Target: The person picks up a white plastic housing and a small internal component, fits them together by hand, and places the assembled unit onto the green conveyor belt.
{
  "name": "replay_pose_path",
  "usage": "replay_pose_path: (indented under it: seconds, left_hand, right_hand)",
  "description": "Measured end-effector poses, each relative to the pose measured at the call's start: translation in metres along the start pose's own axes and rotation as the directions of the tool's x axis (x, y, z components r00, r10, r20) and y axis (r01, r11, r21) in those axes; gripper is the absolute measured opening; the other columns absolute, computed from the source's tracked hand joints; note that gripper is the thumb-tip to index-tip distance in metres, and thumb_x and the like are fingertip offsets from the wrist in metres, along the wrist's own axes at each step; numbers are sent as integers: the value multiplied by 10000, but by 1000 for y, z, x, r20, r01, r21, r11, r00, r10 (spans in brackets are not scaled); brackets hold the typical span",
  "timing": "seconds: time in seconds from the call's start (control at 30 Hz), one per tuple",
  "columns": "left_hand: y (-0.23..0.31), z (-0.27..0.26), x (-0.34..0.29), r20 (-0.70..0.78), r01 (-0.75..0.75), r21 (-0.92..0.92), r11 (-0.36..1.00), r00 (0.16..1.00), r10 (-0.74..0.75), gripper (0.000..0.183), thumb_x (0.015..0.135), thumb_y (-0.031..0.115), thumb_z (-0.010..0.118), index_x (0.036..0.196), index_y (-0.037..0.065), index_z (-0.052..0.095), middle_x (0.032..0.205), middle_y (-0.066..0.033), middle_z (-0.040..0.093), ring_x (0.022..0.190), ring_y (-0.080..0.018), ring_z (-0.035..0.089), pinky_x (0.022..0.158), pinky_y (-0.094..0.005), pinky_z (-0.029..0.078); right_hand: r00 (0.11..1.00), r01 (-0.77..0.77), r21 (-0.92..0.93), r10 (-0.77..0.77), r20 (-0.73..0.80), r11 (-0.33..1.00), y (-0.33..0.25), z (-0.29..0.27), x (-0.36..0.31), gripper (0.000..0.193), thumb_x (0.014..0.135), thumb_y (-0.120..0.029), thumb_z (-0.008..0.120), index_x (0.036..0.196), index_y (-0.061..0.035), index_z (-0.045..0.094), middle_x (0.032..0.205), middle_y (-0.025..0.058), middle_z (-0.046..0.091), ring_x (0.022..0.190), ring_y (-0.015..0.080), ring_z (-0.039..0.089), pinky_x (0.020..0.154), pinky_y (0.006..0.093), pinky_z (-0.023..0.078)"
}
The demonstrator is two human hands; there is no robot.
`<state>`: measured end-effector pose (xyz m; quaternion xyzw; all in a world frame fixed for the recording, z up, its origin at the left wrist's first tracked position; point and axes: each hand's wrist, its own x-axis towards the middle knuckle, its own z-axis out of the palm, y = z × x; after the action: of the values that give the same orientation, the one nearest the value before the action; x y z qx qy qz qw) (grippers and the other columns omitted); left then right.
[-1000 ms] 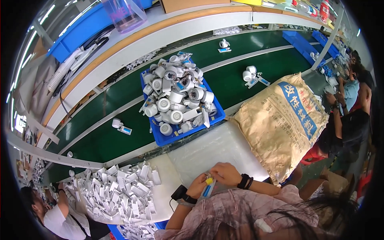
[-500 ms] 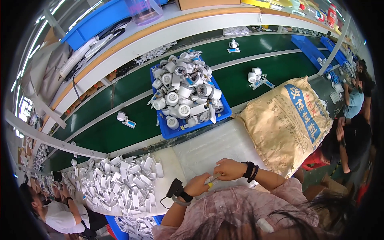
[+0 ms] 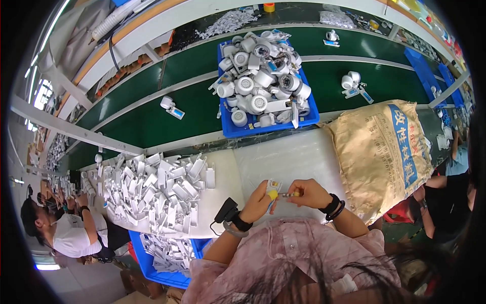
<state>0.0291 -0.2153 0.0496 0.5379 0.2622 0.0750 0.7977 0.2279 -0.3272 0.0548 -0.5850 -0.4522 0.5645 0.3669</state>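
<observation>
My left hand (image 3: 257, 203) is closed around a small white part (image 3: 274, 185) with a yellow section and a blue strip, above the plastic-covered worktop (image 3: 309, 152). Just beside it, my right hand (image 3: 310, 193) pinches a small thin piece (image 3: 287, 195) with a yellowish end. The thin piece points toward the yellow section; whether the two touch or are joined is too small to tell. Both hands work close in front of my chest. To their left lies a heap of white plastic housings (image 3: 157, 190).
A blue tray (image 3: 225, 130) piled with round white grilled units stands beyond my hands, by the green conveyor (image 3: 136, 121). Loose units (image 3: 351, 80) lie on the belt. A large paper sack (image 3: 362, 157) fills the right. Another blue bin (image 3: 144, 261) sits lower left. Co-workers sit either side.
The view has shifted, so the bench appears further up and right. My hands have moved slightly apart, and the yellow section and thin piece now show between them.
</observation>
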Motion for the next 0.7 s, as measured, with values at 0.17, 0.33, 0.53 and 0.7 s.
replay_pose_path:
  seconds: [0.17,0.33,0.53,0.7]
  left_hand:
    - [3,18,6,-185,-149,95,984,969,165,228,928,39,334,1142,34,415,840,-85,541,602,-116,528,480,-272,453]
    - [3,21,7,-263,-101,11,995,960,100,297,894,3,399,1189,35,404,854,-78,556,592,-104,530,480,-248,458]
    - [5,25,3,-164,-104,-60,993,982,93,365,878,-2,413,1242,38,402,920,-61,543,690,-102,514,578,-237,452]
    - [4,28,1,-159,-157,-8,988,975,154,360,878,-4,399,1238,19,395,911,-66,543,666,-104,512,580,-240,449]
  right_hand:
    - [791,195,-233,-293,-537,953,11,24,6,128,768,-56,687,876,-41,621,757,60,605,567,135,554,542,269,446]
    - [805,302,-3,-257,-535,953,3,35,3,158,790,-3,659,943,-24,620,850,87,610,646,148,599,631,266,475]
    - [702,406,-441,-582,-410,801,-9,26,-2,213,758,8,696,961,-37,655,899,114,599,783,228,603,727,322,486]
    - [648,432,-483,-634,-421,762,-10,27,0,202,722,18,718,906,-58,685,878,102,598,864,266,574,753,352,474]
